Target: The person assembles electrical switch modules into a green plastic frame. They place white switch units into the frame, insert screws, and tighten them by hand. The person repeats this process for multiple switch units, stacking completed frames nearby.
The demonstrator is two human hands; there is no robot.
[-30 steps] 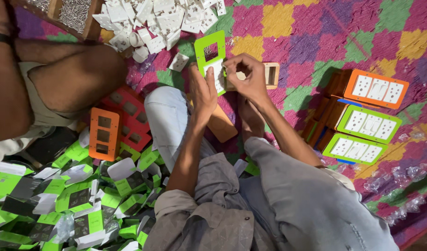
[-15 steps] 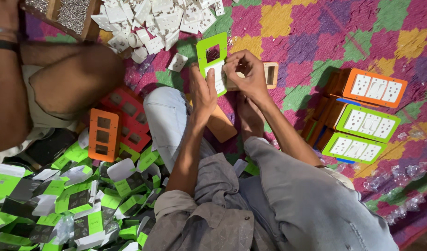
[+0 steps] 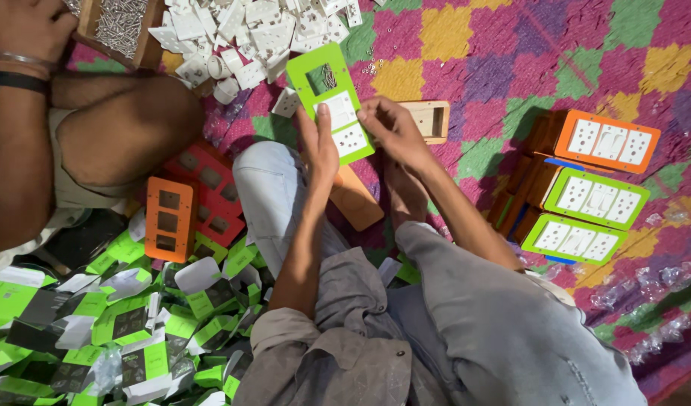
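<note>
Both hands hold a green switch plate (image 3: 332,101) over the patchwork mat (image 3: 511,68) — left hand (image 3: 319,143) flat against its edge, right hand (image 3: 387,128) pinching it — wooden box (image 3: 428,120) just beside.

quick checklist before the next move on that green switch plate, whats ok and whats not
1. Both hands on the plate: ok. The left hand backs the green plate and the right hand holds its lower right edge.
2. White modules seated: two sit in the lower openings, ok; whether they are clicked in, cannot tell.
3. Top opening filled: not ok, it is empty.
4. Spare white modules at hand: ok, a pile of white modules lies just beyond the plate.
5. Screws at hand: ok, the wooden tray of screws is at upper left, by another person's hand.
</note>
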